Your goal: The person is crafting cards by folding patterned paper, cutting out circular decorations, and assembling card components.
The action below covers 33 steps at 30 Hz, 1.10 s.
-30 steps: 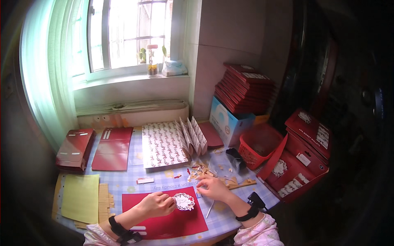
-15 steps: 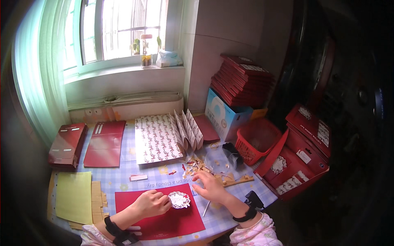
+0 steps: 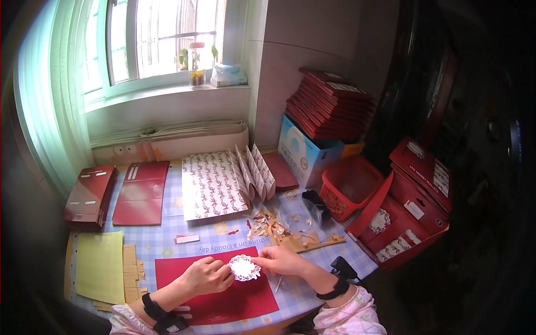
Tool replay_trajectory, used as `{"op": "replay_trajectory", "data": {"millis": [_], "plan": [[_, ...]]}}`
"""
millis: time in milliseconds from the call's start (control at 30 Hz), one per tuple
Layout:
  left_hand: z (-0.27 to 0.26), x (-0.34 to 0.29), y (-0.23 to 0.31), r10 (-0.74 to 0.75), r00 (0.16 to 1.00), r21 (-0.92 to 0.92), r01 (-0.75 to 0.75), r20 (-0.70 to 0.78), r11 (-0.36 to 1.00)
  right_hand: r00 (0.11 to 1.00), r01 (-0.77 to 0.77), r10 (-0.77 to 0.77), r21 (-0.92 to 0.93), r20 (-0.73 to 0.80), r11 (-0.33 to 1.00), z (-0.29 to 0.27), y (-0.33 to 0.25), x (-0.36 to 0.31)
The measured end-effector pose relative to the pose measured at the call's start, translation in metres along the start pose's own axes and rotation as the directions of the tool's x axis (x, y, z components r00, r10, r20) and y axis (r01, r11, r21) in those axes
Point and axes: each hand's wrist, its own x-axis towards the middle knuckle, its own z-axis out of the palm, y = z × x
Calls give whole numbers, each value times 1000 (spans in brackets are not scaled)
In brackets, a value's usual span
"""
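A small white lacy paper cutout [image 3: 244,268] lies over a red sheet [image 3: 218,290] at the table's near edge. My left hand [image 3: 207,275] pinches its left rim. My right hand [image 3: 283,260] holds its right rim with the fingertips. Both wrists wear dark bands. A thin stick [image 3: 277,283] lies just under my right hand.
Patterned paper sheets [image 3: 209,184] with a fanned stack [image 3: 254,170] lie mid-table. Paper scraps [image 3: 268,226], a clear bag [image 3: 296,212], red folders [image 3: 139,192], a yellow sheet [image 3: 100,267], a red basket [image 3: 349,187] and stacked red boxes [image 3: 329,106] surround them.
The view has shifted a little, with the table lower in the picture. Both hands stay on the white cutout and have drawn slightly closer around it.
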Motion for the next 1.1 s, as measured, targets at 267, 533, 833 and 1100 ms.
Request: {"op": "replay_trajectory", "data": {"millis": [267, 533, 833, 1100], "plan": [[9, -2, -4, 113, 994, -122, -112, 0, 986, 1000, -24, 23, 28, 15, 999, -7, 2, 2], [16, -10, -2, 96, 991, -135, -108, -97, 985, 990, -119, 109, 107, 92, 987, -13, -5, -4], [5, -10, -1, 127, 991, -200, -131, -35, 971, 983, -77, 76, -2, 167, 997, -9, -6, -2], [11, -8, -4, 104, 994, -147, -109, -42, 983, 993, -47, 55, -77, 105, 996, -6, -1, 0]]}}
